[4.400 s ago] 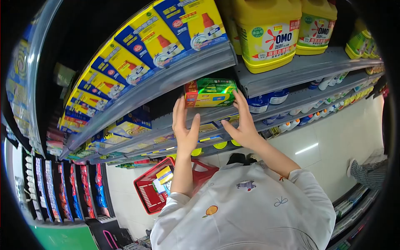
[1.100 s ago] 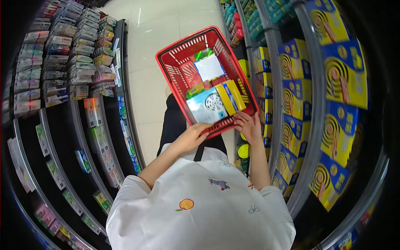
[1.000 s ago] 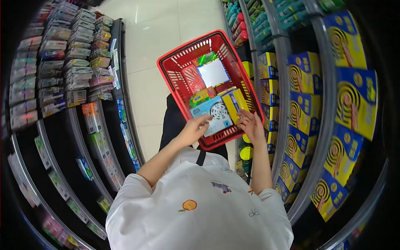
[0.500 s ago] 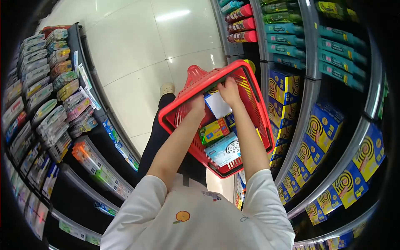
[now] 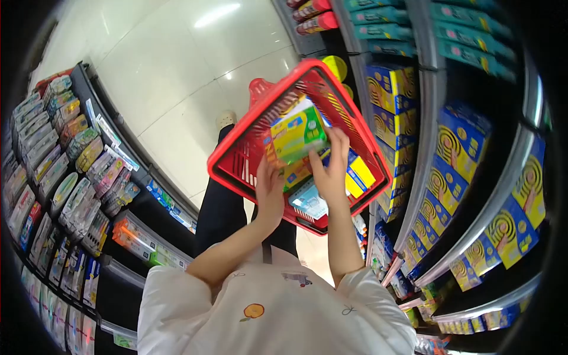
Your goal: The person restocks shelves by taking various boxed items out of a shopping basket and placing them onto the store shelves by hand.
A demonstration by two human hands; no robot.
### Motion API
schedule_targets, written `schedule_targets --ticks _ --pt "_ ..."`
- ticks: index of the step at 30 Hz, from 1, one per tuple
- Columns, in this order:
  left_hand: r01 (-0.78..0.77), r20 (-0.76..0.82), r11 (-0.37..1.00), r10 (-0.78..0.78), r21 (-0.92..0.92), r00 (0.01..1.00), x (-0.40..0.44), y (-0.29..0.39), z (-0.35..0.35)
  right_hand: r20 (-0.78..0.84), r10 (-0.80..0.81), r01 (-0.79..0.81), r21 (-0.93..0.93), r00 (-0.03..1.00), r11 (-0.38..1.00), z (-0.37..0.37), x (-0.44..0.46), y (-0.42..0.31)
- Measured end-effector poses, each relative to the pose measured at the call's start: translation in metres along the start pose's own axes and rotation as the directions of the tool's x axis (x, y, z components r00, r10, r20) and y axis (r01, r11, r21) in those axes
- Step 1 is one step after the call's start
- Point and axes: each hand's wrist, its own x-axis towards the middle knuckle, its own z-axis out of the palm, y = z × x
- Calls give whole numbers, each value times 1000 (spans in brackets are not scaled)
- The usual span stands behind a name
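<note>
Inside the mouth of a red shopping basket, a green and yellow box is raised and slightly blurred. My right hand grips its right side, thumb toward the near edge. My left hand has its fingers at the box's lower left corner. Below lie a light-blue box and a blue and yellow box. Part of another yellow package shows beneath the raised box. What supports the basket is hidden.
On the right, shelves carry blue and yellow mosquito-coil boxes and teal bottles. Hanging blister packs fill a rack at left. Pale floor tiles lie ahead, with my shoe beside the basket.
The green and yellow box has come up from the basket's bottom into my hands. Both hands have drawn back from the basket's far end. The view has shifted somewhat.
</note>
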Motion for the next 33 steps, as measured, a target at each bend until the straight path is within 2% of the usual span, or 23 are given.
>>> schedule_targets --ticks 1,3,4,5,7,9,12,13,14,15,17,18,19,21,24,28,29,32,33 --pt "-59 49 998 58 38 997 -20 6 1 5 50 -50 36 999 998 -20 -20 -7" --pt "-65 129 980 41 187 991 -55 4 -2 12 -31 30 88 999 996 -65 -60 -15" --pt "-124 205 975 86 182 975 -70 -2 -1 -22 -46 48 133 999 990 -82 -82 -14" --pt "-177 287 963 114 204 951 -86 -7 3 -67 -59 70 172 996 983 -100 -104 -12" --pt "-236 406 941 122 243 906 -121 -15 18 -262 -66 101 124 963 987 -132 -148 -9" --pt "-388 501 880 213 275 839 -158 -29 38 -373 -83 140 129 924 982 -172 -198 7" --pt "-547 659 833 366 82 657 -216 -64 86 -516 -91 173 113 852 978 -238 -273 19" --pt "-565 696 825 407 -2 592 -237 -76 107 -567 -121 205 87 815 975 -262 -297 25" --pt "-536 742 844 377 -28 554 -260 -86 125 -639 -136 244 84 757 966 -283 -323 34" --pt "-553 763 831 393 -57 512 -279 -103 137 -702 -154 231 16 696 973 -302 -353 45" --pt "-593 849 795 396 -126 351 -309 -138 165 -800 -167 168 -84 576 982 -339 -412 65" --pt "-630 879 769 370 -109 300 -323 -157 177 -853 -148 116 -103 500 988 -353 -438 73" --pt "-588 915 798 325 -131 237 -337 -174 192 -892 -131 90 -102 433 991 -366 -462 86" --pt "-619 958 767 276 -169 80 -376 -192 229 -941 -77 49 -65 330 997 -382 -505 104" --pt "-550 977 809 199 -206 -73 -419 -218 271 -982 19 86 36 189 996 -395 -541 129" --pt "-672 986 722 95 -163 -138 -444 -245 297 -995 64 107 72 75 992 -405 -558 151" --pt "-652 989 744 83 -145 -125 -445 -250 304 -996 73 117 79 57 990 -406 -558 154" --pt "-603 991 786 94 -134 -97 -438 -263 327 -987 84 177 108 140 978 -411 -549 172" --pt "-639 980 744 128 -195 -149 -438 -264 337 -981 86 180 118 175 977 -413 -544 177"
